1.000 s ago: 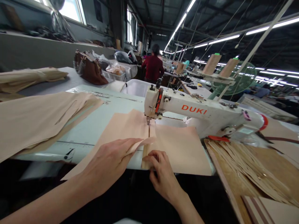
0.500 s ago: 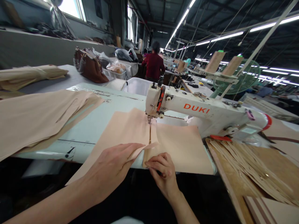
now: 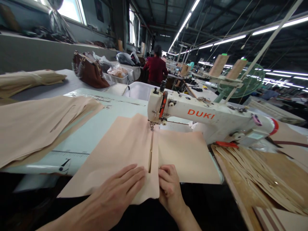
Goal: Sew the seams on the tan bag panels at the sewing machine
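Observation:
A beige fabric or leather panel (image 3: 125, 141) with a long slit lies under the needle and presser foot (image 3: 151, 125) of a white sewing machine (image 3: 178, 109). Through the slit shows a gold-coloured zipper (image 3: 151, 150). My left hand (image 3: 122, 186) rests flat on the panel, left of the slit, fingers stretched forward. At the panel's front right edge, my right hand (image 3: 169, 184) is closed with curled fingers pinching that edge; the fingertips are partly hidden. A second beige piece (image 3: 185, 154) lies flat to the right of the slit, partly under the first.
Stacked beige panels (image 3: 40, 125) lie at left, with a wrapped bundle (image 3: 29, 81) behind. A brown handbag (image 3: 90, 70) stands beyond the pale machine table (image 3: 89, 141). On the right, a wooden board (image 3: 243, 179) bears zipper strips (image 3: 260, 173). Someone in dark red (image 3: 156, 69) sits ahead.
The panel's folded-back front part is now laid flat, showing more of the slit. My left hand has moved nearer me and flattened; my right hand has shifted slightly to the panel's right edge.

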{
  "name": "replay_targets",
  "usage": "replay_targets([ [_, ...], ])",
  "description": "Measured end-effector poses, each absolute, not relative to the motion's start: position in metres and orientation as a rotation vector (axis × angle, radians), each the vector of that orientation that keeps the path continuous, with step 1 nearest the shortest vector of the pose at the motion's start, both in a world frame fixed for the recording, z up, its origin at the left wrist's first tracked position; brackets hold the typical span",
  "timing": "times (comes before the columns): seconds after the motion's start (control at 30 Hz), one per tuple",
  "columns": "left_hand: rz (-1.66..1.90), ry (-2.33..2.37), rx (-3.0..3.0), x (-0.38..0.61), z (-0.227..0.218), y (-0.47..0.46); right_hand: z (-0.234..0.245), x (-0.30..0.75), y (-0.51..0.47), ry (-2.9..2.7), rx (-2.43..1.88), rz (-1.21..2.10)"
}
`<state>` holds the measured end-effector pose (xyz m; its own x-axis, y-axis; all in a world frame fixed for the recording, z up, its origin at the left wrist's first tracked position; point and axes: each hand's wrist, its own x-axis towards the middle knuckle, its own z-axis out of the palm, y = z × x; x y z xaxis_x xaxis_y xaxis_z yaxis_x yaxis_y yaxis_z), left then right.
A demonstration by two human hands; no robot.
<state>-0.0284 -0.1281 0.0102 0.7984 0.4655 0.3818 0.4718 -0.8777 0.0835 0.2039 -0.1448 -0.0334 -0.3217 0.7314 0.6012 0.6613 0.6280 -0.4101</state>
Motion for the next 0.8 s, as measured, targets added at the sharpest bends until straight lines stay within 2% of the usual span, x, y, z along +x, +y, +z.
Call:
replay_targets([
  [0.13, -0.562, -0.708, -2.904, -0.03, -0.004, -0.129, -0.042, 0.205, -0.145, -2.05, -1.084, 0.091],
  [0.47, -0.569, -0.698, -2.859, -0.022, -0.005, -0.127, -0.04, 0.202, -0.145, -2.008, -1.075, 0.09],
  [0.6, -0.584, -0.72, -2.884, -0.021, -0.001, -0.129, -0.027, 0.203, -0.15, -2.012, -1.079, 0.161],
  [0.7, -0.466, -0.776, -3.022, -0.021, 0.006, -0.129, -0.009, 0.208, -0.151, -1.906, -1.145, 0.284],
  [0.8, -0.29, -0.884, -3.197, -0.022, 0.014, -0.128, 0.005, 0.209, -0.139, -1.879, -1.276, 0.258],
])
